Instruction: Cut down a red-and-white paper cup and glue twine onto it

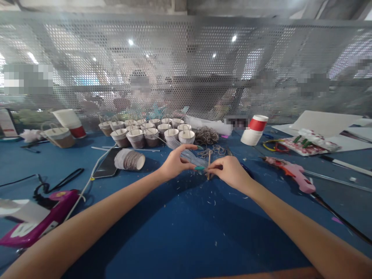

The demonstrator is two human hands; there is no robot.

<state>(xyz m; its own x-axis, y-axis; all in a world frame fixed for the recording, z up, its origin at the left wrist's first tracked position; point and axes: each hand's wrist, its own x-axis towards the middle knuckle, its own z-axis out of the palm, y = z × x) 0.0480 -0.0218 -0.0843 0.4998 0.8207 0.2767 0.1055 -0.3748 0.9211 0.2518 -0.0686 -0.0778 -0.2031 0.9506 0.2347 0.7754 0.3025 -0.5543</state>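
Observation:
My left hand is curled around a sheer grey strip of fine strands, thumb and fingertips closing on its near end. Close beside it, my right hand is pinched at a thin wooden stick, where the strip's end meets it. The fingertips hide exactly how the two touch. Behind my hands lies a tangled heap of brown twine. A paper cup wrapped in brown twine rests on its side to the left, against a dark phone.
Several small cups with thin handles stand in rows at the back. Stacked red and white cups stand right of them. A pink glue gun with a cord lies at right, a magenta device at left. A perforated metal screen closes the back.

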